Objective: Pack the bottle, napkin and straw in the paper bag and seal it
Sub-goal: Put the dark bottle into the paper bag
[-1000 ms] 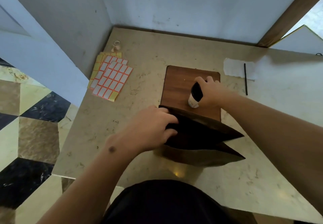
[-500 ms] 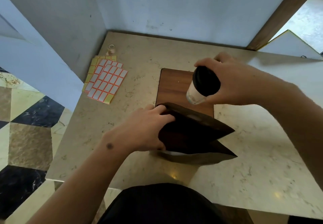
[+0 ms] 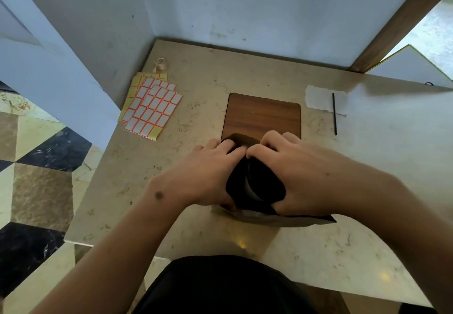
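Observation:
The dark brown paper bag (image 3: 282, 218) stands at the table's near middle with its mouth spread wide. Inside it sits the bottle (image 3: 252, 187); only its black lid and a pale rim show. My left hand (image 3: 203, 174) grips the bag's left rim, fingers over the far edge. My right hand (image 3: 306, 174) grips the right rim, with its thumb on the near side. The white napkin (image 3: 318, 99) lies flat at the far right. On the napkin's right part rests the thin black straw (image 3: 334, 115).
A wooden board (image 3: 263, 115) lies just behind the bag. Sheets of orange-edged stickers (image 3: 152, 107) and a small tape roll (image 3: 160, 62) are at the far left, near the wall. The table's left edge drops to a tiled floor (image 3: 41, 191).
My right hand carried the bottle from the board over the bag and lowered it in. It now holds the bag's right rim, and the mouth is spread wider.

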